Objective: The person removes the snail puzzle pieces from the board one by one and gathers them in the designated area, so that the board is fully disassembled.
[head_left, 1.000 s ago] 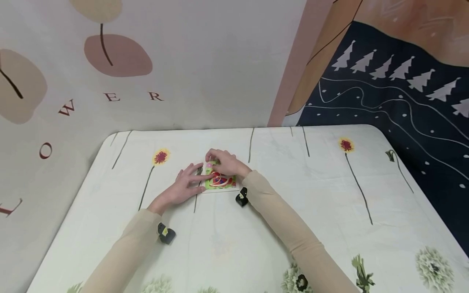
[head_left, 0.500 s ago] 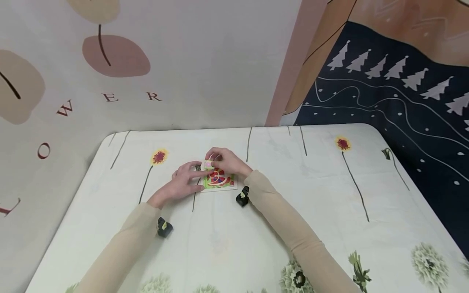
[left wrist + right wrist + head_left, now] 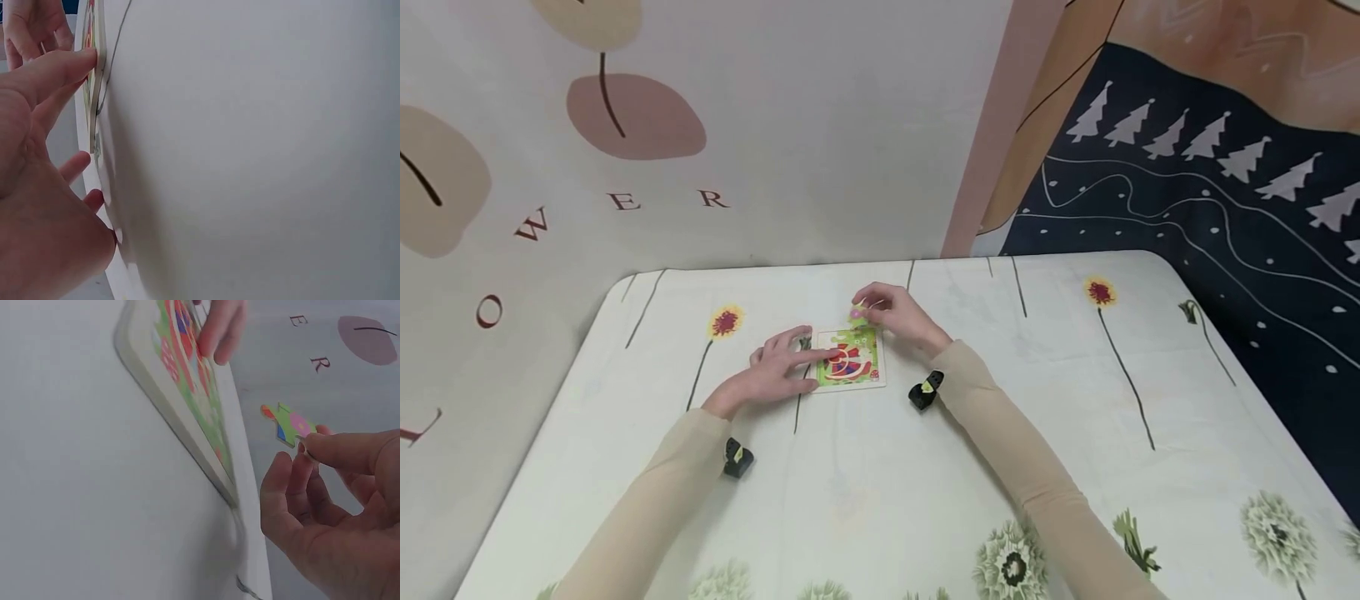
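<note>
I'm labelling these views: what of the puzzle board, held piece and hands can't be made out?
Head view: part of the held piece, covered by the right hand.
Left wrist view: the face of the puzzle board, too edge-on to read and cut off above.
Right wrist view: most of the left hand, cut off by the top edge.

Your left hand (image 3: 772, 369) is lying left of the board (image 3: 852, 372), its index finger reaching onto it, its thumb resting at the near-left corner. Right of those fingers, the board is lying on the table (image 3: 880, 483). Your right hand's (image 3: 897, 318) fingertips are holding the piece (image 3: 857, 316) off the board; beyond all your fingers, the wall (image 3: 820, 192) is standing.
</note>
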